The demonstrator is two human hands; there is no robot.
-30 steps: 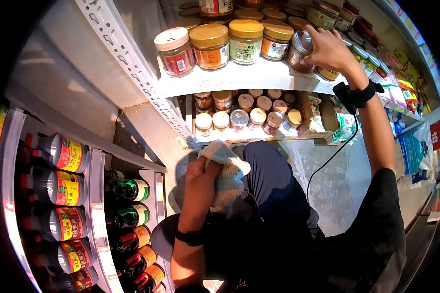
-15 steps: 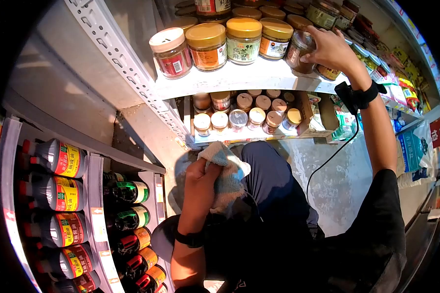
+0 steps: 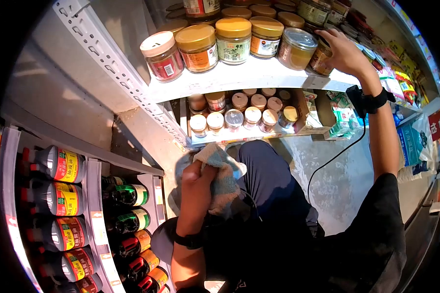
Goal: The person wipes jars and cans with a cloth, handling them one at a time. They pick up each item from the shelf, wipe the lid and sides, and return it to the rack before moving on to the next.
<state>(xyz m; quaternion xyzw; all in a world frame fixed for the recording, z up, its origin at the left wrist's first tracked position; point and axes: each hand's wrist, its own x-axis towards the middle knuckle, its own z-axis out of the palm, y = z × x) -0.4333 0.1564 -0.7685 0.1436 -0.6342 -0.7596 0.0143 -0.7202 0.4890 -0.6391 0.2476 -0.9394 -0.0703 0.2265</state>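
Note:
My left hand [image 3: 198, 188] is closed round a folded, pale cloth [image 3: 225, 183] with blue patches, held above my knee. On the upper white shelf, my right hand [image 3: 347, 53] curves round a glass jar [image 3: 320, 59] with a gold lid and a brown label, fingers over its top and thumb on its side. The hand partly covers this jar. Just left of it stands a jar with a clear silvery lid [image 3: 297, 49] and brownish contents. Further left in the front row are a gold-lidded jar with a green label [image 3: 233, 41] and a pink-lidded jar [image 3: 162, 56].
More jars stand behind and stacked above the front row. The lower shelf [image 3: 205, 140] carries small lidded jars and an open cardboard box [image 3: 305, 115]. Dark sauce bottles [image 3: 66, 198] fill the left rack. A cable [image 3: 330, 161] hangs from my right wrist. Packets [image 3: 413, 141] line the right.
My right hand has let go of the jar with the clear lid and moved right to the neighbouring jar. The view has shifted slightly. My left hand still grips the cloth.

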